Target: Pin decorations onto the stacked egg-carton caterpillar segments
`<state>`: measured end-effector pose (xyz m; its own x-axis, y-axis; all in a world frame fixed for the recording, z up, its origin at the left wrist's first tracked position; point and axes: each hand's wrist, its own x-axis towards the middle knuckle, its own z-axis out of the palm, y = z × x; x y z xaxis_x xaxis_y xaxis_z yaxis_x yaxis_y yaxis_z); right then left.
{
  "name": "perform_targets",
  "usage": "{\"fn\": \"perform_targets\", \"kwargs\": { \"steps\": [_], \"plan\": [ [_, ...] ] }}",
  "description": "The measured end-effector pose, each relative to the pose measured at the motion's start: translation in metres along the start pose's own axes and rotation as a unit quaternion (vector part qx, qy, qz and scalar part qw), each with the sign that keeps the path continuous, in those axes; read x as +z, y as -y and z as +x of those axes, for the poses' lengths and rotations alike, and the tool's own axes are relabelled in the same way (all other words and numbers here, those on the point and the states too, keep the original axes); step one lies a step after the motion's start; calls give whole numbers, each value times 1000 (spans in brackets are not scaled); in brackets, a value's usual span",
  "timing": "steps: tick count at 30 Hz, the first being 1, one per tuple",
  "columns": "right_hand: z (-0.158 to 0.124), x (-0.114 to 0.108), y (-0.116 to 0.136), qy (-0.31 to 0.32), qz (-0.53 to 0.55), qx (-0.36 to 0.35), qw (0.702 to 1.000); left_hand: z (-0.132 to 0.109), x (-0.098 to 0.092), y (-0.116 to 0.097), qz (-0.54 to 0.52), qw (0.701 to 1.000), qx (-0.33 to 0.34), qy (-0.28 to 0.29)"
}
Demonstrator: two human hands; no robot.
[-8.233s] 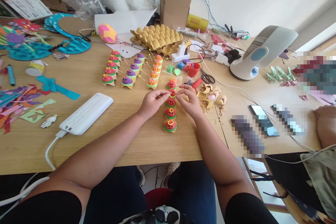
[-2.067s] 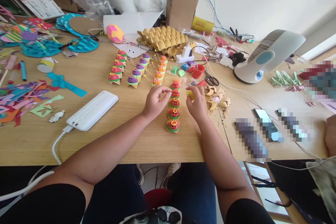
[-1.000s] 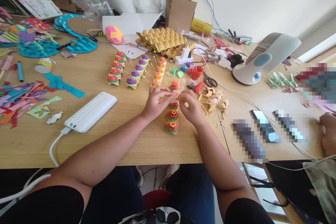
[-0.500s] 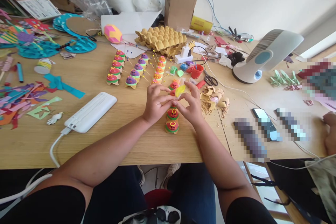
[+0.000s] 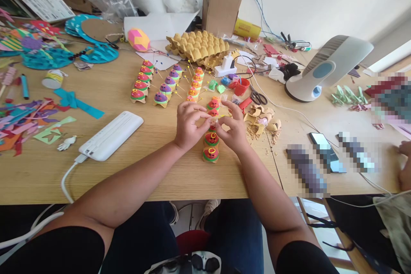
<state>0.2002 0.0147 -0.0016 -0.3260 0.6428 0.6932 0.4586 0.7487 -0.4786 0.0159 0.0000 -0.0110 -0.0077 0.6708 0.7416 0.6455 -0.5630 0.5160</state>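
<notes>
My left hand and my right hand meet over a painted egg-carton strip. Its cups are red and green, with small faces and yellow rings on the nearer ones. Thumb and forefinger of each hand are pinched together, fingertips almost touching. At my right fingers shows a bit of soft yellow material, perhaps clay in clear wrap, mostly hidden. What my left fingertips pinch is too small to make out. The strip's middle cups are partly covered by my hands.
Behind stand red, purple and orange egg-carton strips with pins. To the right lie torn carton scraps, black scissors, a red tub, a fan and a phone. A white power bank lies left. Another person's hand rests far right.
My hands have lowered their fingertips slightly and drawn closer together. The yellow material, plainly seen above my fingers before, is now lower and mostly hidden. The strip has stayed in place.
</notes>
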Motion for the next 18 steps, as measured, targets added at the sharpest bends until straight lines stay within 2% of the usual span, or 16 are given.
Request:
{"fn": "perform_targets", "kwargs": {
  "steps": [3,5,10,14,18],
  "plan": [
    [1,-2,3,4,8,-17,1000,1,0,1,2,1000,-8,-13],
    [2,-4,5,4,15,-5,1000,2,0,2,-4,1000,-25,-9],
    [0,-4,1,-37,90,91,991,2,4,11,-77,994,-82,5],
    [-2,2,-6,3,238,202,950,1,6,12,-114,991,-75,13],
    [-2,4,-8,5,326,268,907,1,3,8,-60,997,-52,-15]
  ]
}}
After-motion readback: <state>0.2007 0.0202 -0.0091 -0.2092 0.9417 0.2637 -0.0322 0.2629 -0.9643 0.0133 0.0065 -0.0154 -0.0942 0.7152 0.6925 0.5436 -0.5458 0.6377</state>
